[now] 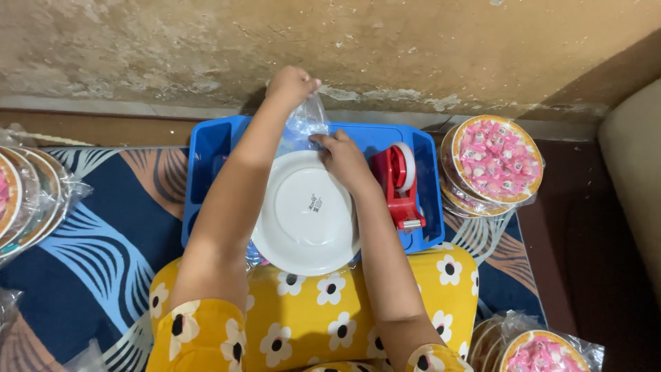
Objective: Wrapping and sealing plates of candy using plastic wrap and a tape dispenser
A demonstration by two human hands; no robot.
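Crinkly clear plastic wrap (306,124) pinched by left hand (291,85) fingers; right hand (342,158) fingers press smooth round white plate (306,213).

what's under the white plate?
The white plate lies face-down on a blue tray, over clear plastic wrap pulled by both hands. Whatever is beneath the plate itself is covered.

So you've got one white plate (306,213) dead center, upside down, on one blue tray (206,148), plus one clear plastic bag (306,122) at 12 o'clock and one red tape dispenser (398,180) around 2. Wrapped pink-patterned plates sit in three stacks: one (494,162) at 3 o'clock, one (540,351) at 5, one (27,196) at 9. How many are in each stack, can't tell.
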